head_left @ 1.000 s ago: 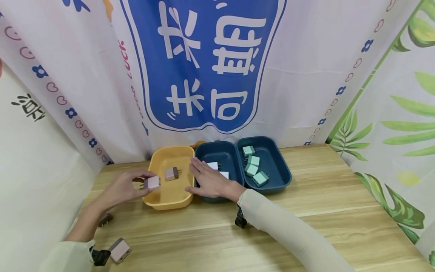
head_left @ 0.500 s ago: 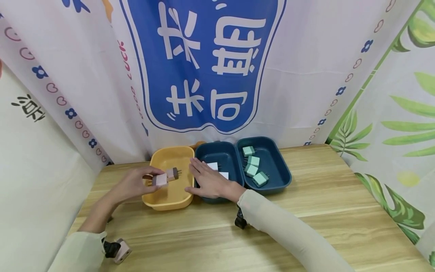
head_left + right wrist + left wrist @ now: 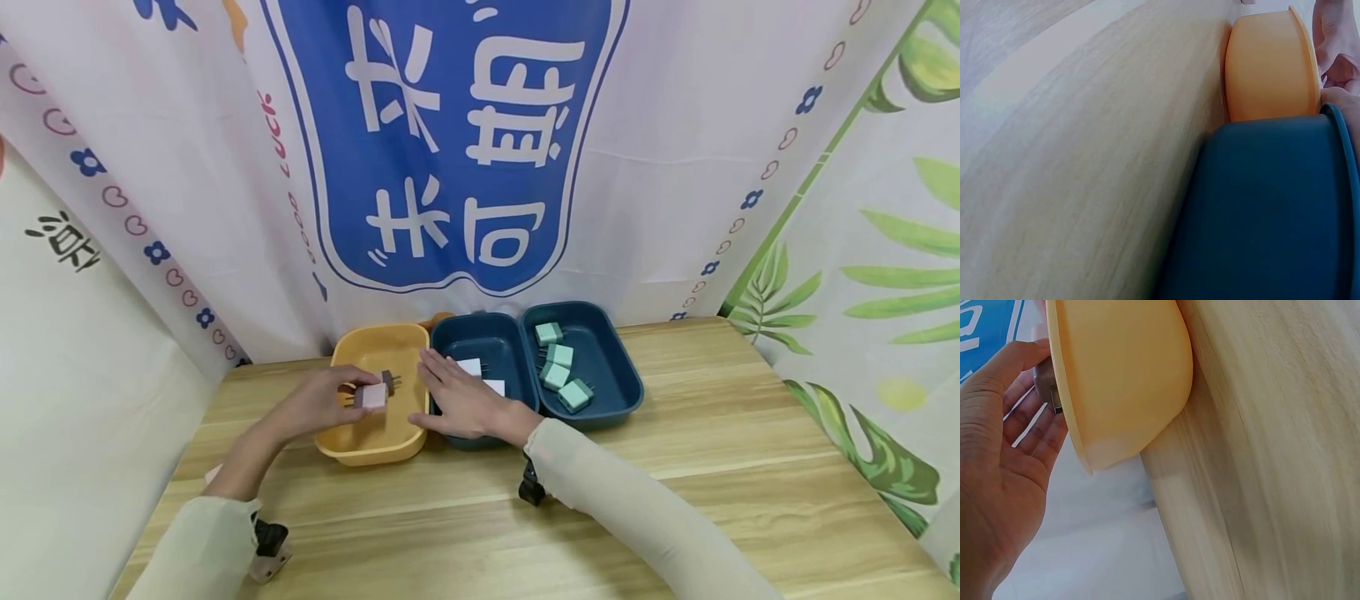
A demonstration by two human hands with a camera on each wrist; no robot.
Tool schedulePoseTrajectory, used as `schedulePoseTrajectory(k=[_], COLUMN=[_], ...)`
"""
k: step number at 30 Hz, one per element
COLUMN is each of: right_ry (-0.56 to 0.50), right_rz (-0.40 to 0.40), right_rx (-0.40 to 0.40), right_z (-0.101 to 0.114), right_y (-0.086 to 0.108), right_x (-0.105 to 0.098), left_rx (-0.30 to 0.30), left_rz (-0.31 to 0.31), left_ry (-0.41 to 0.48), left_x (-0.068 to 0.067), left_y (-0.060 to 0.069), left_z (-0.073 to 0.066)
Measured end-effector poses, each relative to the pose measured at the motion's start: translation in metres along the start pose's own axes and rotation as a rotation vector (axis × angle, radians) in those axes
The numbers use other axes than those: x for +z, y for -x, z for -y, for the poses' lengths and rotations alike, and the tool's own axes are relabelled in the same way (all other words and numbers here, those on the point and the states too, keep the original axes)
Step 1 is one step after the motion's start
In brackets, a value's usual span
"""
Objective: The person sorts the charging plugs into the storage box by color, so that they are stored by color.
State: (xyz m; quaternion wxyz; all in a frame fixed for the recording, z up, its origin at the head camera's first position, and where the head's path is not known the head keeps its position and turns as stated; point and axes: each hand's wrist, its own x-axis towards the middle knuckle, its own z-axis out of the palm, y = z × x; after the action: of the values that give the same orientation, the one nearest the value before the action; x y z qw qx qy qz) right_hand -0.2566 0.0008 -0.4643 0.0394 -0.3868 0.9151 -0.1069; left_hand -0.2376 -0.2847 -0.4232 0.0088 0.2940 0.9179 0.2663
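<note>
My left hand (image 3: 315, 406) pinches a pink-and-brown plug charger (image 3: 373, 397) between thumb and fingers, over the yellow bin (image 3: 386, 437). Behind it, partly covered, a second charger (image 3: 388, 380) of that kind lies in the bin. The left wrist view catches the held charger (image 3: 1045, 380) just past the bin's wall (image 3: 1122, 375). With fingers straight, my right hand (image 3: 468, 402) lies across the near part of the middle blue bin (image 3: 487, 327), its fingertips at the yellow bin's right rim. White chargers (image 3: 495, 386) show beside that hand, partly hidden by it.
On the right, another blue bin (image 3: 609, 371) contains several mint-green chargers (image 3: 576, 395). The three bins stand side by side at the back of the wooden table (image 3: 420, 533), against a printed curtain (image 3: 637, 208). A pink charger (image 3: 268, 568) lies near my left wrist, partly hidden.
My left hand has carried its charger rightward, from the yellow bin's left rim to over the bin's inside. My right hand has stayed in place.
</note>
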Motion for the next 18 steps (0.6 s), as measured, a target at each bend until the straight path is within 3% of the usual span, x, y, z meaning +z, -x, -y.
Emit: schedulePoseTrajectory(k=[8,18], right_ry=[-0.007,-0.006], right_rz=[-0.010,-0.001], right_rx=[-0.011,-0.011], right_z=[-0.001,-0.001], right_y=[0.000,0.001], right_x=[0.000,-0.001], left_rx=[0.043,0.016], left_rz=[-0.005,0.066], left_ry=[-0.039,-0.081], left_x=[0.008,0.011], left_y=[-0.010,-0.015], left_z=[0.006,0.010])
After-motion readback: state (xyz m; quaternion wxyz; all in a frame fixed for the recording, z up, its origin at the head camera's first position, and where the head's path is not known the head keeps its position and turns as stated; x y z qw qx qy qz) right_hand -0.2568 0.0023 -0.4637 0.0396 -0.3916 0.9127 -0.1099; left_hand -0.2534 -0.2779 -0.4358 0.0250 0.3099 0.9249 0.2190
